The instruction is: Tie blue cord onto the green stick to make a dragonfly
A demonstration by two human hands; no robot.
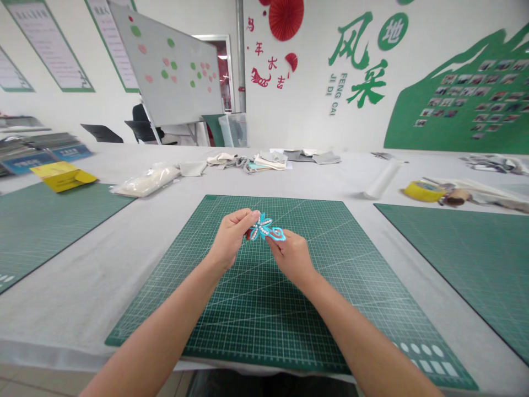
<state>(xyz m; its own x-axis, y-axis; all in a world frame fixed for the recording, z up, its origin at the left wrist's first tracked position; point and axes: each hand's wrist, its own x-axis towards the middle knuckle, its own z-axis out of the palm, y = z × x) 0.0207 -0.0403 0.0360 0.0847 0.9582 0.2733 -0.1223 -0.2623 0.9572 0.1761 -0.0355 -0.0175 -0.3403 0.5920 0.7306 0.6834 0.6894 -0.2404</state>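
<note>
Blue flower (261,225) in pinch grip of left hand (230,237) and right hand (294,256), long axis crosswise, loop rightward

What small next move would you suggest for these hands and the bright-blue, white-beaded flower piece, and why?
Probably lower the bright-blue, white-beaded flower piece flat onto the green, rectangular gridded mat. The left hand pinches it by the petals, the right hand grips its looped end, and the mat lies beneath both.
</note>
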